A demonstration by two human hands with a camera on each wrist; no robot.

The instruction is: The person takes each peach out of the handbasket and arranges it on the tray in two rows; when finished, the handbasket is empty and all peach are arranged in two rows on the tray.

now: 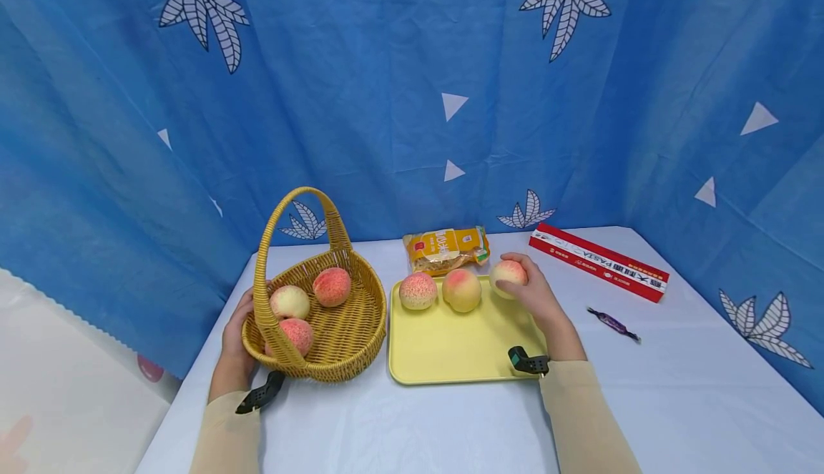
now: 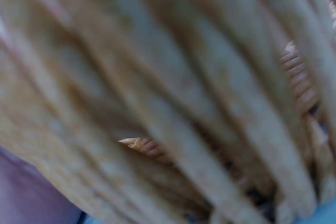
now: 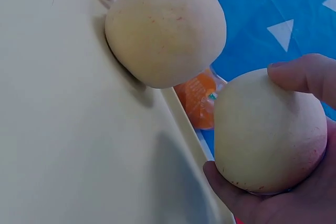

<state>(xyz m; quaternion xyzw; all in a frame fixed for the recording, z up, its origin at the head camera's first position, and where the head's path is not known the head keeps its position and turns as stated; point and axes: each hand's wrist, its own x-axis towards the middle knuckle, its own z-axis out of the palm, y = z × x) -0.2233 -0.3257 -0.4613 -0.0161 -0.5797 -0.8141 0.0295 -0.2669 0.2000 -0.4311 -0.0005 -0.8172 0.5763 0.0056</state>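
My left hand (image 1: 239,327) holds the yellow wicker basket (image 1: 373,331) by its left side, its fingers partly hidden behind the rim. Close woven strands of the basket (image 2: 199,98) fill the left wrist view. Inside lie a red peach (image 1: 332,287), a pale peach (image 1: 290,303) and a pink peach (image 1: 297,336) partly behind the handle. Over the far right corner of a yellow tray (image 1: 463,349), my right hand (image 1: 537,292) grips a pale peach (image 3: 268,135) between thumb and fingers. A speckled peach (image 1: 418,291) and a yellowish peach (image 1: 461,290) sit along the tray's far edge.
Behind the tray lies an orange food packet (image 1: 447,249). A red pasta box (image 1: 599,262) stretches along the back right, with a purple wrapped candy (image 1: 614,322) nearer. A blue curtain (image 1: 399,88) hangs beyond the white table (image 1: 412,431).
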